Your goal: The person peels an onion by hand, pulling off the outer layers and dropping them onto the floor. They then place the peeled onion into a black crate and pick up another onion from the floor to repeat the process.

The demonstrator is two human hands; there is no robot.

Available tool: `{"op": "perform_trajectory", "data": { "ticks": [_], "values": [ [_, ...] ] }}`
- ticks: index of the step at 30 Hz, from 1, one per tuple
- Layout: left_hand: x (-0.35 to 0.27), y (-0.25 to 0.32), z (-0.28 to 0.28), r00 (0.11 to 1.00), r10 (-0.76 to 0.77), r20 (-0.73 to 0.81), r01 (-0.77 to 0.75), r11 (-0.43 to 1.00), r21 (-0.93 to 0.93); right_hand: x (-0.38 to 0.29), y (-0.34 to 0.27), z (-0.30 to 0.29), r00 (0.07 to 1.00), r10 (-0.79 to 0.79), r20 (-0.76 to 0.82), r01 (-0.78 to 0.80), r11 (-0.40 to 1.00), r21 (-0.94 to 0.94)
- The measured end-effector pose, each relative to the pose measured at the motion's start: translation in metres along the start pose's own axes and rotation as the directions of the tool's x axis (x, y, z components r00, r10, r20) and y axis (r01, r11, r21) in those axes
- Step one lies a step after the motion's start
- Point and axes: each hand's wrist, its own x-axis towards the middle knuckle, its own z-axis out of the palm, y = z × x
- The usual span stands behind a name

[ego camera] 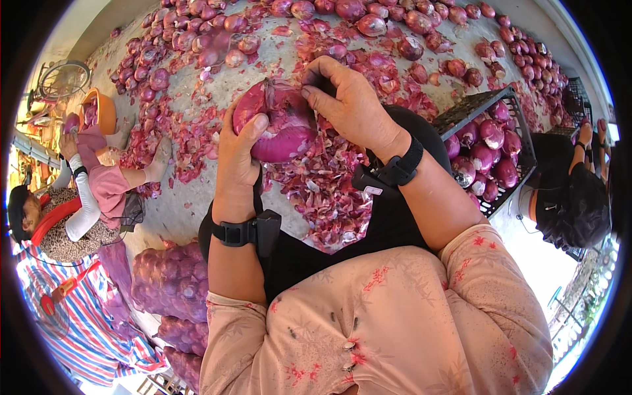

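A large red onion (281,121) with papery skin and a dry neck is held up in front of me. My left hand (242,140) grips it from the left side, the thumb across its front. At the onion's upper right is my right hand (348,101), thumb and bent fingers close to each other beside the neck; whether they pinch a bit of skin I cannot tell. Below the onion, shed onion skins (326,202) lie heaped on the floor between my legs.
On the right stands a black plastic crate (526,140) holding purple onions (481,148). Loose onions (217,39) and skins cover much of the concrete floor ahead. Net sacks of onions (170,281) are at the left. One person sits left near an orange bucket (106,113), another person right.
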Motion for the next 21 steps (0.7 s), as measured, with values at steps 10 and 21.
{"op": "perform_trajectory", "data": {
  "ticks": [10, 21],
  "values": [
    [-0.005, 0.006, 0.004, 0.997, 0.074, -0.031, -0.071, 0.994, 0.078, 0.0, 0.0, -0.003, 0.99, 0.14, 0.016, -0.141, 0.989, 0.047],
    [-0.012, 0.008, 0.02, 0.974, 0.202, -0.101, -0.17, 0.95, 0.263, -0.002, -0.004, 0.009, 0.998, -0.058, -0.007, 0.058, 0.997, -0.045]
  ]
}}
